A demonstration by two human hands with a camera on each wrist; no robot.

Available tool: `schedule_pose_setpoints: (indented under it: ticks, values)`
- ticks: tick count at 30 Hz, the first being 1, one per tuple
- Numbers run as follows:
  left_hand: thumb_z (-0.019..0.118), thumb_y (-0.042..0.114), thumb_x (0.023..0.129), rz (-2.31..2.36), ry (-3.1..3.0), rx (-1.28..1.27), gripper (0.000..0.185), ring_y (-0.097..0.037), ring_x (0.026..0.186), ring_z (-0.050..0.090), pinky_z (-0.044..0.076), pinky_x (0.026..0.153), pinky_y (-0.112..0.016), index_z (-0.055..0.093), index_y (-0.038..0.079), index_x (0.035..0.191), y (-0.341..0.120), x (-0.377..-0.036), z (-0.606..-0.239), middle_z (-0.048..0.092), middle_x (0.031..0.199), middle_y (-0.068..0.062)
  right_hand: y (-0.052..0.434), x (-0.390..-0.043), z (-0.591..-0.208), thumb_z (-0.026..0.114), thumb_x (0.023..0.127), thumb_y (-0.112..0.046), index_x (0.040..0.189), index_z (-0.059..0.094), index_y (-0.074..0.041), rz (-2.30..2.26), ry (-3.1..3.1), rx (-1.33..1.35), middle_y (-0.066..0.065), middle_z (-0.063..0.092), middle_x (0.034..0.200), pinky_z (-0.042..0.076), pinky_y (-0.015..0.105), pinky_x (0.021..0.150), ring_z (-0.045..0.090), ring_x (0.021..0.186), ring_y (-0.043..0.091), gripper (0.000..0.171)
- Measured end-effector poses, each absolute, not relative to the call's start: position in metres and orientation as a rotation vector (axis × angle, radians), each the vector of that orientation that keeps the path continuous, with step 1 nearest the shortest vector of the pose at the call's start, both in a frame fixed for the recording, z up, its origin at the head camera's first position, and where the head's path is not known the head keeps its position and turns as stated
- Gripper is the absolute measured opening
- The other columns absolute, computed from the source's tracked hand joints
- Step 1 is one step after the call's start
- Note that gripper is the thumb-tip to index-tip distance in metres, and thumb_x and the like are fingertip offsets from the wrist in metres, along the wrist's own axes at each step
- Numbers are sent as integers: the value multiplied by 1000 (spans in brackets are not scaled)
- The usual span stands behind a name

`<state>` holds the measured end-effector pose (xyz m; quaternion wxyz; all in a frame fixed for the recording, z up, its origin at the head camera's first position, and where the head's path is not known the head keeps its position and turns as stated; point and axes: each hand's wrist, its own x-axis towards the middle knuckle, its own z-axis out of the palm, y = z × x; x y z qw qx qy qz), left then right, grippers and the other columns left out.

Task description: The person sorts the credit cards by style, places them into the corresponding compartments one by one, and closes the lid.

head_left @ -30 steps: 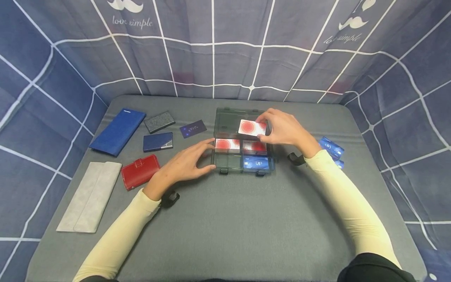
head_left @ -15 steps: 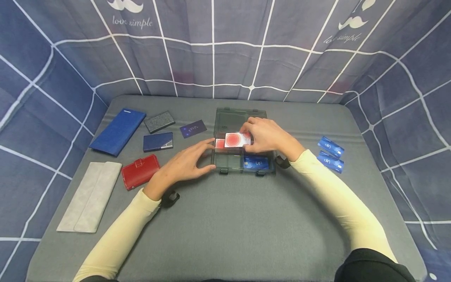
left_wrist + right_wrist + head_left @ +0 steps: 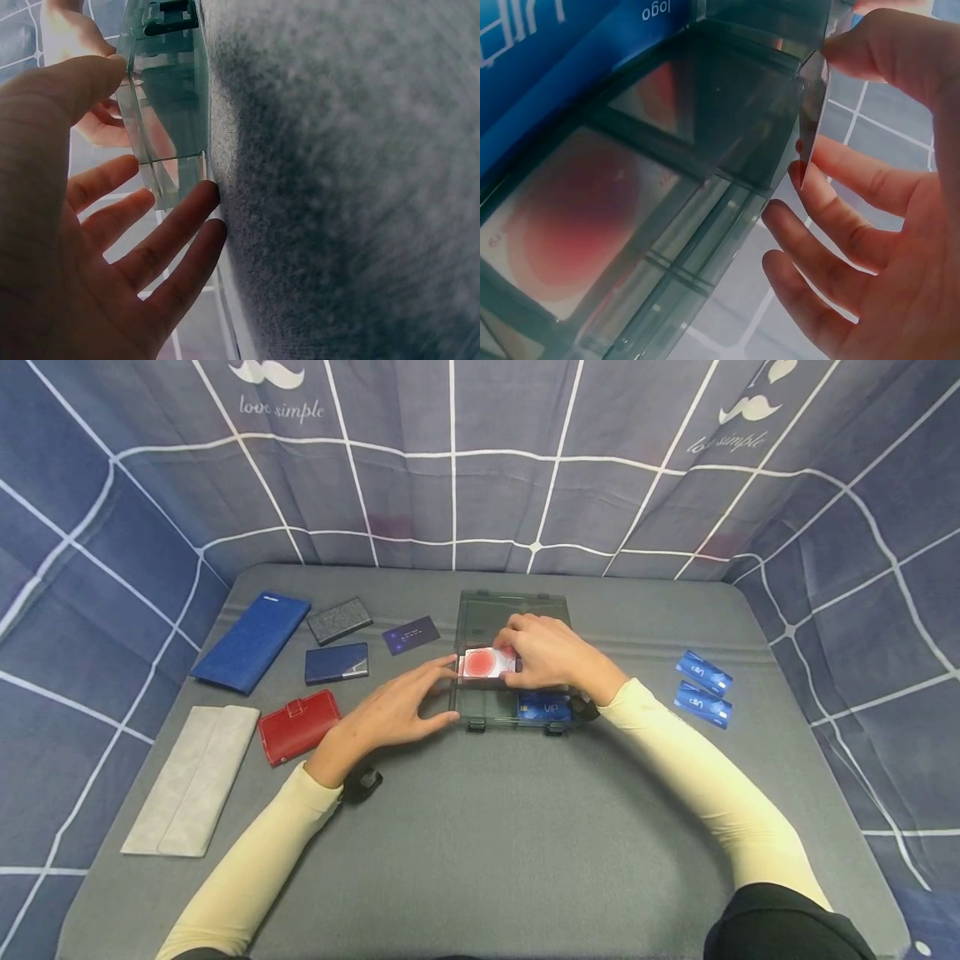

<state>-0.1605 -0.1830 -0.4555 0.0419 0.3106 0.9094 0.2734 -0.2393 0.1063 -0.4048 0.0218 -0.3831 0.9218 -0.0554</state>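
Observation:
A green see-through plastic case (image 3: 487,606) lies open on the table, its base split into compartments. My right hand (image 3: 551,652) pinches a white card with red circles (image 3: 480,662) between thumb and fingers, over the back left compartment. Edge-on, that card (image 3: 814,112) shows between the fingertips in the right wrist view. Another red-and-white card (image 3: 577,225) lies inside the case there. A blue VIP card (image 3: 543,707) sits in the front right compartment. My left hand (image 3: 393,702) is at the case's left side, fingers loosely extended, fingertips right at the wall.
Two blue VIP cards (image 3: 703,689) lie to the right. On the left are a dark purple card (image 3: 411,635), a grey card holder (image 3: 340,620), a navy card holder (image 3: 336,662), a red wallet (image 3: 298,727), a blue long wallet (image 3: 251,642) and a pale grey pouch (image 3: 191,781).
My right hand has carried the red-and-white card left and down, from over the lid to the back left compartment. The left hand has stayed in place.

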Motion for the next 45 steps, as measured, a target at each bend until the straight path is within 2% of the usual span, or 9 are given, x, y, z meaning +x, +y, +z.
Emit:
schedule_pose_setpoints:
  ticks: [7,18,30,35,41,45]
  values:
    - [77,47,99,842,2780,946,65,-29,136,62,47,113,-56,58,13,150,-183,-160,-455,40,172,-3,101,-237,-403,80,87,-41,123,77,-13,-126,2851,-1218,6,66,109,55,46,78,63,92,26,46]
    - [77,48,99,855,2785,966,66,-30,139,59,47,114,-56,57,12,150,-182,-160,-454,41,171,-4,100,-238,-405,83,89,-40,113,77,-13,-118,2857,-1333,6,66,109,57,48,86,66,100,29,37]
    - [76,48,99,835,2789,964,67,-31,145,54,45,116,-56,56,11,151,-182,-162,-455,40,172,-4,114,-241,-406,77,96,-41,123,79,-21,-177,2853,-1270,2,69,121,58,47,85,67,107,24,34]
    - [76,47,99,827,2795,972,65,-31,145,54,45,116,-57,57,10,150,-182,-162,-456,40,172,-4,131,-240,-404,77,96,-41,128,78,-23,-252,2874,-1204,2,69,123,58,50,85,68,108,25,37]
    - [76,48,99,814,2797,957,68,-29,138,60,48,113,-57,56,10,152,-183,-161,-455,40,172,-3,157,-238,-400,78,96,-39,135,74,-19,-319,2894,-1086,3,67,128,57,55,87,68,116,28,44]
    - [76,47,99,819,2793,955,68,-28,136,62,49,112,-56,55,10,152,-183,-161,-455,40,172,-3,177,-235,-401,79,97,-40,137,73,-17,-369,2925,-1013,5,68,130,57,54,85,69,112,29,48]
